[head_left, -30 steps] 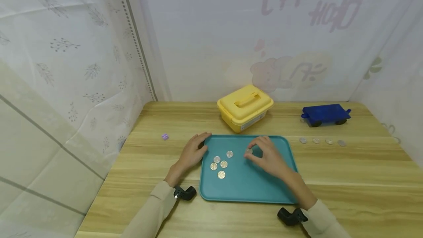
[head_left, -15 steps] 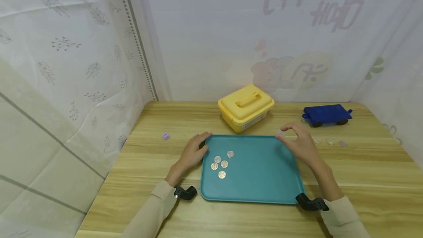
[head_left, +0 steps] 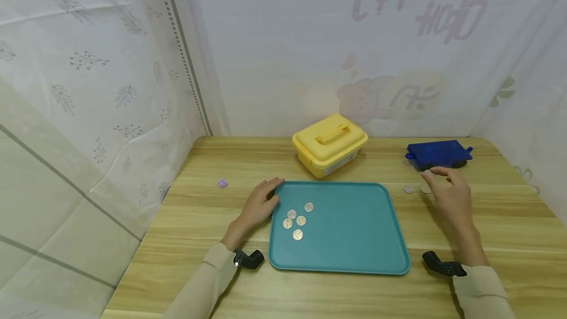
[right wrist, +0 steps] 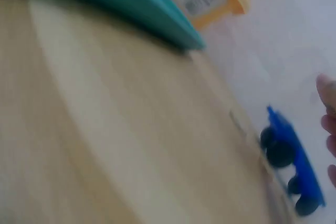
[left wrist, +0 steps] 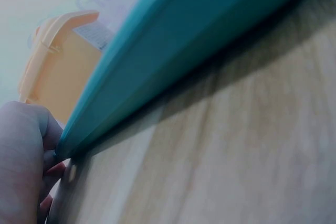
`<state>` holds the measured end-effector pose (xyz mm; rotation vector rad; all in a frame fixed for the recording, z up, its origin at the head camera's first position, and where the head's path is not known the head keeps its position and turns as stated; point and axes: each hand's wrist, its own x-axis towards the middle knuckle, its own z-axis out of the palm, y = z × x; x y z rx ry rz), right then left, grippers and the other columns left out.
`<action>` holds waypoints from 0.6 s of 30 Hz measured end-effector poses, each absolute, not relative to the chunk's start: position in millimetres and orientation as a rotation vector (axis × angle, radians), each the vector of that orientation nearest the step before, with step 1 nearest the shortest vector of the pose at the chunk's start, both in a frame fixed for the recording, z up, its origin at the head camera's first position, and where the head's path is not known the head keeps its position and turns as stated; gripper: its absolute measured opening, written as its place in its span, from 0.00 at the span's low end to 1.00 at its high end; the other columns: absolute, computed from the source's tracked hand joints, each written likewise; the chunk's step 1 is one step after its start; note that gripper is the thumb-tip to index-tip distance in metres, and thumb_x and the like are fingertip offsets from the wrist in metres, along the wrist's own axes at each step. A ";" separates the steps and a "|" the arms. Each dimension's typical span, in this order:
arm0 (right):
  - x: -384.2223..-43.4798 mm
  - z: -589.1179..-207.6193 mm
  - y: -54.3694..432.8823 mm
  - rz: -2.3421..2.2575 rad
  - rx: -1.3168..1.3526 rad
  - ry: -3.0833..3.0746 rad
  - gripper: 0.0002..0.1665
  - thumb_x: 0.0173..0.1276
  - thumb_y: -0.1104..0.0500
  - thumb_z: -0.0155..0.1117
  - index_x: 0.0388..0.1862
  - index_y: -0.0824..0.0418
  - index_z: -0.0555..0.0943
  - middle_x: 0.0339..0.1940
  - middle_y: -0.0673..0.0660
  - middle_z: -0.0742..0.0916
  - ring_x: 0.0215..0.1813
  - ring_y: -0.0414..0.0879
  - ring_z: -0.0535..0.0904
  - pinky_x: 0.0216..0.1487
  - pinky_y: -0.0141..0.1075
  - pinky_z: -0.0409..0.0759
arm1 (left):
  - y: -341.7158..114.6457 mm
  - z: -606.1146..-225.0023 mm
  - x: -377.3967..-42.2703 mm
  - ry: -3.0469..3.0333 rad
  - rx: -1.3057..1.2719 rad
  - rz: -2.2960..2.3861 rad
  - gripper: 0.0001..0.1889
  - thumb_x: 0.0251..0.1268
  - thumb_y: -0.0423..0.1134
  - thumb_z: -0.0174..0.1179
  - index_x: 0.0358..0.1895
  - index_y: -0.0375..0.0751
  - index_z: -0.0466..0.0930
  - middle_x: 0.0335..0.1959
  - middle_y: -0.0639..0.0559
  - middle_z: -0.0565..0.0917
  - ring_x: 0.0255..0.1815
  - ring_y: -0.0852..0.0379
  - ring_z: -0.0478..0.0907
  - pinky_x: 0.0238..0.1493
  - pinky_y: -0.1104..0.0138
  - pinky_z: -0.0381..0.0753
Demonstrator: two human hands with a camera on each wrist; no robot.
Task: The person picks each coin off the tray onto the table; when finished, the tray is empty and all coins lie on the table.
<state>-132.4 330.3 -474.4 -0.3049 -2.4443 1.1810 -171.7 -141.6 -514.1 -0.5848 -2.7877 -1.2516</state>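
My left hand [head_left: 257,204] holds the left rim of a teal tray [head_left: 345,250] near its far corner. The thumb lies at the rim. In the left wrist view its fingers [left wrist: 50,127] bend at the tray's corner. Several silver coins [head_left: 298,234] lie in the tray's left half. My right hand [head_left: 454,198] is raised right of the tray, pinching a coin [head_left: 427,174] between thumb and fingertips; the coin shows only faintly. Two coins [head_left: 408,189] lie on the table left of that hand; it hides the spot where others lay.
A yellow lidded box [head_left: 330,144] stands behind the tray. At the back right sits a blue wheeled toy wagon [head_left: 436,153], just beyond my right hand. A small purple piece [head_left: 222,183] lies on the wooden table [head_left: 345,294], left of the tray.
My right hand has carried the coin from above the tray, over its right rim, to above the row of coins near the wagon. My left hand has stayed at the rim.
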 end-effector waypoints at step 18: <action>-131.0 -508.5 381.6 0.915 -0.457 -2.039 0.21 0.63 0.57 0.72 0.50 0.71 0.84 0.38 0.34 0.80 0.48 0.29 0.69 0.60 0.37 0.66 | -142.2 -514.3 -170.9 -2.812 -0.558 -1.239 0.26 0.71 0.38 0.50 0.72 0.46 0.70 0.74 0.48 0.70 0.78 0.52 0.62 0.84 0.60 0.48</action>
